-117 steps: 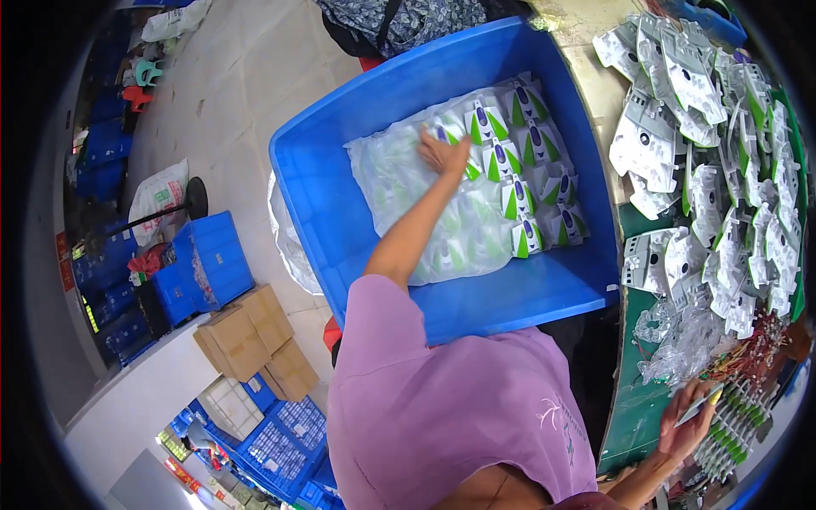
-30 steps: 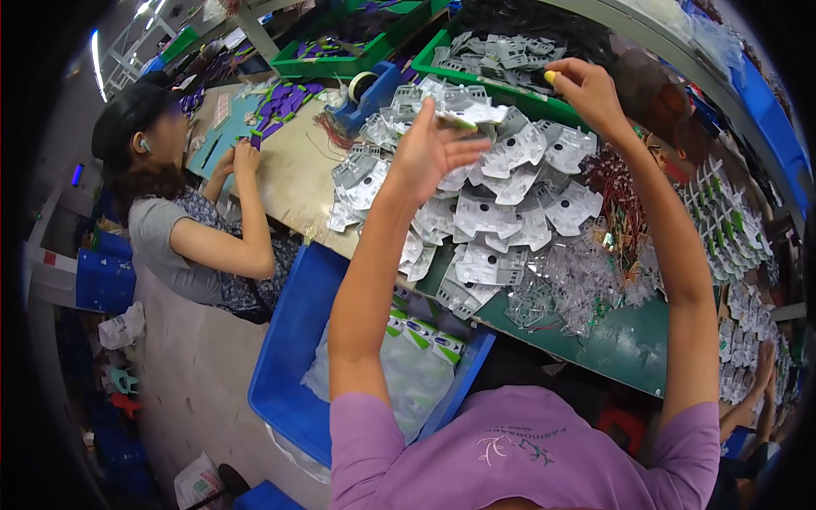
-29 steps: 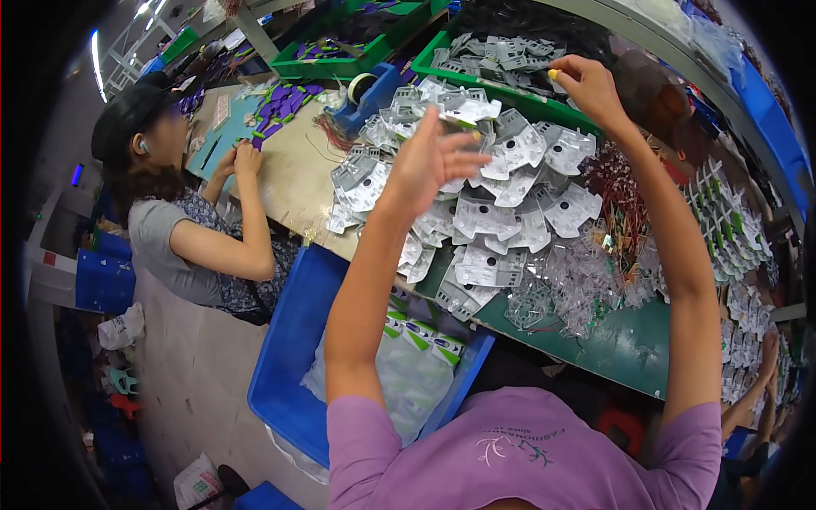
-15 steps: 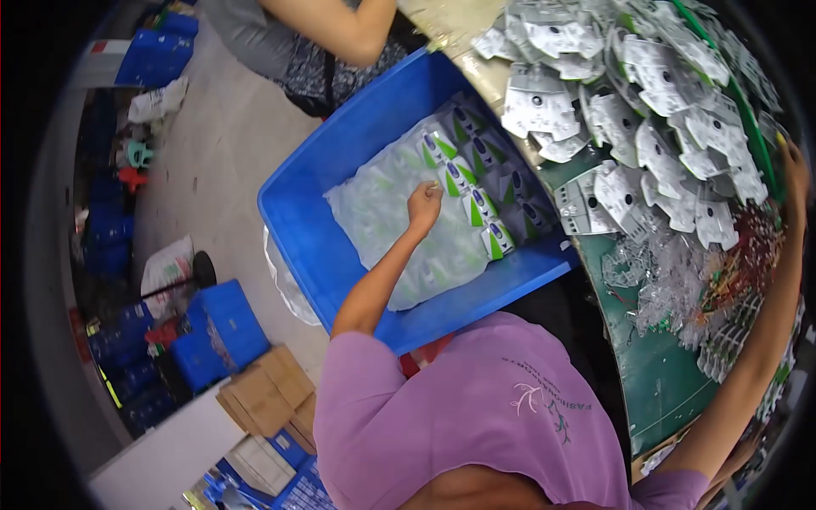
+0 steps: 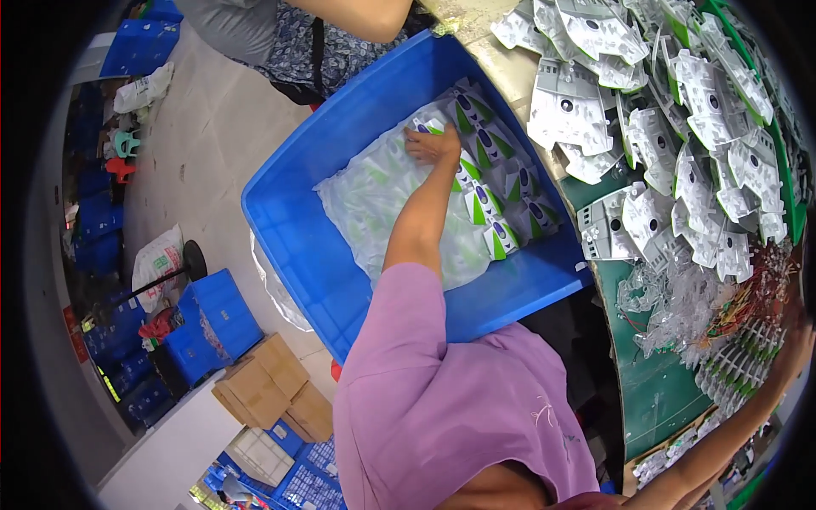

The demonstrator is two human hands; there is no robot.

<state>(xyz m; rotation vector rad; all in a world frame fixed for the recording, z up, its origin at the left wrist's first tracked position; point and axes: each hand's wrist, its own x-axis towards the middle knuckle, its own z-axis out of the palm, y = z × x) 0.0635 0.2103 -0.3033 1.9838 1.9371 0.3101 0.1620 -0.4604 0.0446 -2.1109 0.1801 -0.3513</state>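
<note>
My left hand (image 5: 432, 146) is inside the large blue bin (image 5: 297, 246), its thumb and fingers bent around the end white-and-green plastic part (image 5: 427, 127) of a row. Several like parts lie below it in that row, and others sit further right in the bin. Under the row, a translucent plastic sheet (image 5: 365, 191) covers more green-marked parts. My right hand (image 5: 795, 344) is at the far right edge of the view, near thin white-and-green pieces (image 5: 744, 357) on the green table. Its fingers are dark and unclear, so what it holds, if anything, cannot be made out.
Grey-white plastic shells (image 5: 569, 106) are heaped on the green table (image 5: 654, 399), beside clear plastic pieces (image 5: 671, 306) and red-yellow wires (image 5: 752, 293). Another person's arm (image 5: 361, 17) is beyond the bin. Cardboard boxes (image 5: 268, 378) and blue crates (image 5: 212, 327) stand at left.
My left hand has moved from above the plastic sheet up to the row's far end. My right hand has come down along the table's right side. The view has shifted slightly.
</note>
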